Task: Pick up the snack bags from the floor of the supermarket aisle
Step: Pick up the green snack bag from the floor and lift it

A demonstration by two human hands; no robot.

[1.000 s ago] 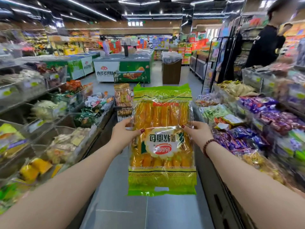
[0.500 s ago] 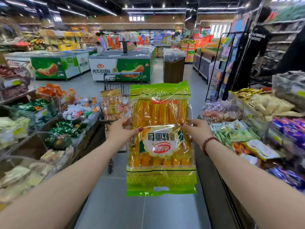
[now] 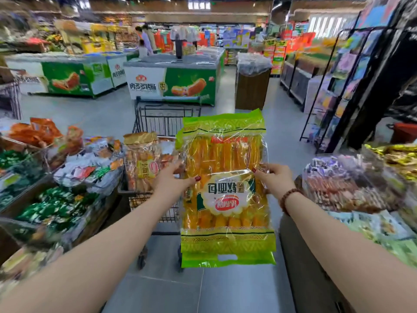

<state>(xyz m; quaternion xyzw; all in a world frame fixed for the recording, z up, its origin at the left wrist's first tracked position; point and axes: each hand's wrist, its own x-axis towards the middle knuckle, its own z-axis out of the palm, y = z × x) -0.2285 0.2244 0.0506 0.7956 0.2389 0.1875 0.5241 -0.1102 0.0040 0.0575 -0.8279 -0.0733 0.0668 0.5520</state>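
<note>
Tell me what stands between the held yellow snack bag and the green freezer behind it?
A wire shopping cart holding another snack bag, seen in the head view.

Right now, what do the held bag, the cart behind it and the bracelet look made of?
Snack bag: thin clear plastic film, glossy; it crinkles and throws glare, with printed green bands at both ends. Shopping cart: dark metal wire, likely coated; thin grid bars, matte look. Bracelet: round reddish-brown beads, possibly wood; too small to be sure.

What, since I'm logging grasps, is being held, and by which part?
A yellow-green snack bag, gripped at mid-height: left hand on its left edge, right hand on its right edge.
</note>
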